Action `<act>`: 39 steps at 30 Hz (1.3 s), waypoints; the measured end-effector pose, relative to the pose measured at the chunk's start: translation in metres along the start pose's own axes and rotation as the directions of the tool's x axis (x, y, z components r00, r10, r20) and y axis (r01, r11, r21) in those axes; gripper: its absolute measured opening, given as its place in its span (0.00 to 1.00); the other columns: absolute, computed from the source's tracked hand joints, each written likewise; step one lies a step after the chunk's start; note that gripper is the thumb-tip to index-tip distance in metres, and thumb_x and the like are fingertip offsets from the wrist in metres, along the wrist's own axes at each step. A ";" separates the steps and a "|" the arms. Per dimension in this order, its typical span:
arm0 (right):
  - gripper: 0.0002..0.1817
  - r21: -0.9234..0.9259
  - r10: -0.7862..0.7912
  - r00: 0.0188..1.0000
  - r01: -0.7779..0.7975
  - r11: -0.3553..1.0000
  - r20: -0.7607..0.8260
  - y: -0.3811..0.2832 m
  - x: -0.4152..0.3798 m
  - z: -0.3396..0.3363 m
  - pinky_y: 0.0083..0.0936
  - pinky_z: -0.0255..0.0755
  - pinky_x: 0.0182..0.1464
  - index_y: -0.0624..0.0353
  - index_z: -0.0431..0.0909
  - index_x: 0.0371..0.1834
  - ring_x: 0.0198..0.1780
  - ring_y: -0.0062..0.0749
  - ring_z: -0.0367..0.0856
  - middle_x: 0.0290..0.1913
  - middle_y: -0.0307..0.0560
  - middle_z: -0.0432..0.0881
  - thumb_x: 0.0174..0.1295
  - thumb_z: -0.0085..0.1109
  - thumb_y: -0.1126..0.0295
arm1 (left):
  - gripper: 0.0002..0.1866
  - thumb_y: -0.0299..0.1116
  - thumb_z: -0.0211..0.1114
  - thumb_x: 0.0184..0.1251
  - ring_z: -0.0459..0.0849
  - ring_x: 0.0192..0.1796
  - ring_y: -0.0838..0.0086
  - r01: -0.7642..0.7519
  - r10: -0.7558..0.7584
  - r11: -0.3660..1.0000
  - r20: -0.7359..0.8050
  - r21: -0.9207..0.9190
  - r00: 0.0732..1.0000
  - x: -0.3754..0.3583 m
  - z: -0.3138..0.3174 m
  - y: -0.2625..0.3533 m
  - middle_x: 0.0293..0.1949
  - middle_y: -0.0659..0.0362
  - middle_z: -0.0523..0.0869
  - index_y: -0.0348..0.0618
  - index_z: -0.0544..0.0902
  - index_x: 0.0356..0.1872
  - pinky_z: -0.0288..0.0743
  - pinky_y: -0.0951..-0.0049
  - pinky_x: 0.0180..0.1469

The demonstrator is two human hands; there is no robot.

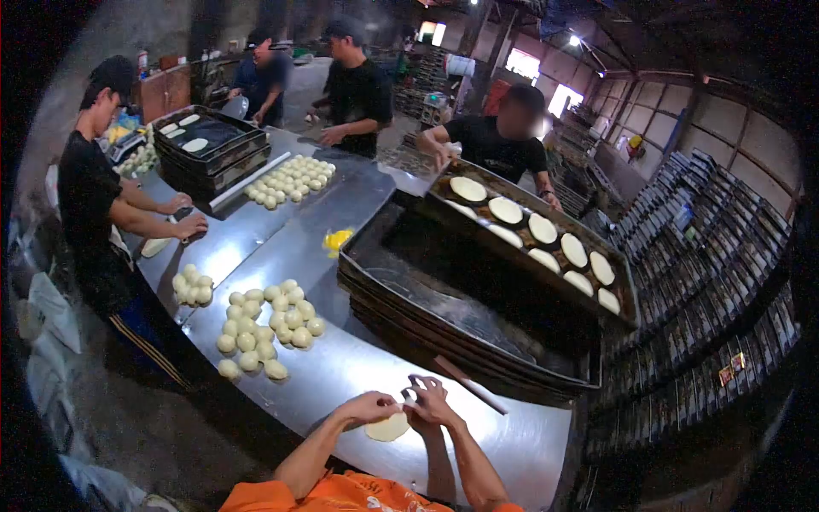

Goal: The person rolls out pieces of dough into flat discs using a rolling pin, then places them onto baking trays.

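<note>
Above the near edge of the metal table, my left hand (375,408) has its fingers pinched together at a small white piece of dough (410,396). Close beside it on the right, my right hand (432,403) curls its fingers round the same piece, which is partly hidden. Just beneath my hands a flat dough round (388,427) lies on the table. A brown rolling pin (471,385) rests to the right of my right hand. Several dough balls (264,328) sit in a cluster ahead and to the left.
A stack of dark trays (478,358) stands ahead on the metal table (529,427). Across it, a person (499,141) holds a tilted tray (546,235) of dough rounds. Another person (94,205) works at left. Tray stacks (708,247) line the right side.
</note>
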State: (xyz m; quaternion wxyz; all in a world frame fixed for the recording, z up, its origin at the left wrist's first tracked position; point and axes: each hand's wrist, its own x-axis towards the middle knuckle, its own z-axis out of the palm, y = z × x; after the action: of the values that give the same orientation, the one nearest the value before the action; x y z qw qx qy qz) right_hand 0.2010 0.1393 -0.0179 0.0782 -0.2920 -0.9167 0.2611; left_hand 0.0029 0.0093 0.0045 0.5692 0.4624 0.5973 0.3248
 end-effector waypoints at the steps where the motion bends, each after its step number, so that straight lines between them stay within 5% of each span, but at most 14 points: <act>1: 0.20 -0.008 -0.126 0.987 0.128 0.992 0.100 0.005 0.003 -0.010 0.52 0.66 0.62 0.55 0.81 0.54 0.66 0.46 0.69 0.65 0.48 0.75 0.64 0.65 0.56 | 0.21 0.49 0.67 0.70 0.82 0.33 0.78 -0.009 0.020 0.989 0.078 -0.149 0.997 -0.007 -0.003 0.001 0.33 0.63 0.86 0.40 0.85 0.48 0.75 0.75 0.36; 3: 0.18 0.586 0.009 0.927 -0.244 0.773 0.374 0.013 0.004 -0.012 0.40 0.74 0.54 0.58 0.80 0.53 0.56 0.35 0.77 0.55 0.42 0.80 0.69 0.62 0.57 | 0.17 0.43 0.61 0.76 0.82 0.38 0.80 0.081 -0.058 0.973 0.110 -0.216 0.992 -0.001 -0.010 -0.023 0.37 0.63 0.85 0.40 0.82 0.52 0.76 0.78 0.39; 5: 0.15 0.740 0.115 0.897 -0.419 0.527 0.426 -0.003 -0.003 -0.023 0.28 0.77 0.47 0.59 0.80 0.52 0.47 0.26 0.80 0.48 0.36 0.80 0.72 0.59 0.60 | 0.18 0.41 0.59 0.78 0.82 0.46 0.80 0.035 -0.013 0.607 0.034 -0.794 0.999 -0.007 -0.011 -0.025 0.44 0.61 0.84 0.38 0.77 0.58 0.78 0.79 0.45; 7: 0.13 0.876 0.143 0.898 -0.439 0.202 0.417 -0.042 0.013 -0.059 0.21 0.76 0.46 0.57 0.80 0.47 0.46 0.21 0.79 0.44 0.36 0.80 0.71 0.61 0.60 | 0.19 0.40 0.60 0.77 0.80 0.52 0.80 -0.039 0.072 0.582 0.004 -0.812 0.997 0.004 -0.040 -0.008 0.50 0.62 0.82 0.40 0.75 0.60 0.77 0.77 0.52; 10: 0.09 0.891 0.089 0.994 -0.102 0.442 0.070 -0.060 0.066 -0.114 0.14 0.69 0.38 0.55 0.79 0.39 0.34 0.14 0.73 0.33 0.29 0.77 0.71 0.60 0.62 | 0.18 0.46 0.62 0.75 0.80 0.46 0.82 -0.246 0.216 0.899 -0.122 -0.361 0.969 0.011 -0.118 0.086 0.43 0.66 0.83 0.43 0.81 0.53 0.75 0.79 0.47; 14: 0.12 0.948 0.064 0.994 0.064 0.312 -0.088 -0.088 0.146 -0.186 0.18 0.68 0.41 0.57 0.79 0.46 0.36 0.16 0.71 0.34 0.31 0.74 0.74 0.55 0.60 | 0.23 0.55 0.56 0.76 0.76 0.35 0.84 -0.430 0.425 0.902 -0.109 -0.033 0.899 0.052 -0.213 0.192 0.34 0.69 0.83 0.45 0.86 0.45 0.69 0.80 0.36; 21: 0.29 0.942 0.314 0.933 -0.251 0.224 0.174 -0.054 0.253 -0.162 0.38 0.71 0.57 0.64 0.78 0.54 0.49 0.34 0.79 0.49 0.48 0.83 0.78 0.40 0.46 | 0.52 0.83 0.42 0.61 0.78 0.33 0.78 0.029 -0.032 0.999 -0.156 -0.022 0.987 0.126 -0.258 0.222 0.31 0.60 0.85 0.36 0.88 0.38 0.69 0.78 0.38; 23: 0.29 0.924 0.275 0.955 -0.201 0.325 0.111 -0.022 0.281 -0.132 0.39 0.72 0.61 0.67 0.76 0.58 0.52 0.44 0.82 0.51 0.54 0.83 0.77 0.43 0.47 | 0.48 0.76 0.42 0.68 0.82 0.34 0.67 0.055 -0.067 0.996 -0.184 -0.069 0.981 0.150 -0.258 0.198 0.32 0.55 0.87 0.32 0.88 0.38 0.72 0.71 0.41; 24: 0.29 0.921 0.286 0.949 -0.226 0.316 0.135 -0.018 0.282 -0.124 0.39 0.72 0.61 0.67 0.76 0.58 0.52 0.44 0.82 0.51 0.54 0.83 0.77 0.43 0.47 | 0.45 0.71 0.43 0.72 0.84 0.40 0.62 -0.126 0.200 0.968 -0.361 0.218 0.911 0.152 -0.254 0.193 0.36 0.50 0.88 0.30 0.87 0.42 0.73 0.68 0.45; 26: 0.30 0.263 0.190 0.773 -0.031 0.964 -0.605 -0.009 0.287 -0.113 0.40 0.64 0.66 0.72 0.73 0.60 0.59 0.51 0.76 0.58 0.59 0.79 0.76 0.43 0.50 | 0.42 0.65 0.43 0.76 0.85 0.46 0.56 -0.223 0.468 0.836 -0.439 0.501 0.767 0.150 -0.246 0.178 0.41 0.46 0.88 0.28 0.85 0.45 0.75 0.65 0.50; 30: 0.19 0.223 0.090 0.629 0.136 0.965 -0.773 -0.088 0.179 -0.158 0.39 0.59 0.72 0.66 0.75 0.61 0.67 0.47 0.71 0.64 0.58 0.74 0.71 0.50 0.70 | 0.17 0.37 0.50 0.81 0.81 0.59 0.56 -0.569 0.670 0.712 -0.641 0.412 0.374 0.056 -0.198 0.160 0.55 0.47 0.83 0.34 0.80 0.54 0.72 0.66 0.61; 32: 0.15 0.218 0.055 0.559 0.229 0.949 -0.827 -0.072 0.125 -0.117 0.37 0.69 0.63 0.64 0.79 0.53 0.58 0.49 0.77 0.54 0.56 0.79 0.64 0.53 0.82 | 0.13 0.34 0.53 0.79 0.83 0.48 0.62 -0.478 0.505 0.827 -0.765 0.295 0.399 0.012 -0.158 0.113 0.46 0.51 0.84 0.35 0.81 0.49 0.75 0.68 0.53; 35: 0.16 -0.178 -0.214 0.772 0.132 0.975 -0.599 -0.022 0.036 -0.070 0.39 0.72 0.57 0.63 0.81 0.49 0.53 0.50 0.78 0.46 0.57 0.80 0.58 0.54 0.83 | 0.12 0.34 0.59 0.75 0.85 0.43 0.61 -0.127 0.265 0.964 -0.784 0.235 0.562 -0.045 -0.095 0.015 0.39 0.50 0.85 0.37 0.83 0.47 0.77 0.67 0.47; 39: 0.23 -0.393 0.084 0.794 -0.386 0.835 -0.602 0.118 -0.063 -0.015 0.51 0.62 0.67 0.66 0.74 0.63 0.64 0.60 0.69 0.62 0.63 0.74 0.65 0.57 0.70 | 0.10 0.33 0.64 0.69 0.85 0.39 0.60 0.074 0.113 0.986 -0.918 0.152 0.381 -0.113 -0.071 -0.055 0.36 0.49 0.85 0.36 0.85 0.42 0.78 0.65 0.42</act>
State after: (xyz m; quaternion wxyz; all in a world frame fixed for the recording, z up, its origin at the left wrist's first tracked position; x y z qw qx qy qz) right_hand 0.3153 0.1916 -0.0663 0.2319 -0.4810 -0.8423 -0.0732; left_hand -0.0856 -0.1048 0.0073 0.0955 0.2564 0.8323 0.4821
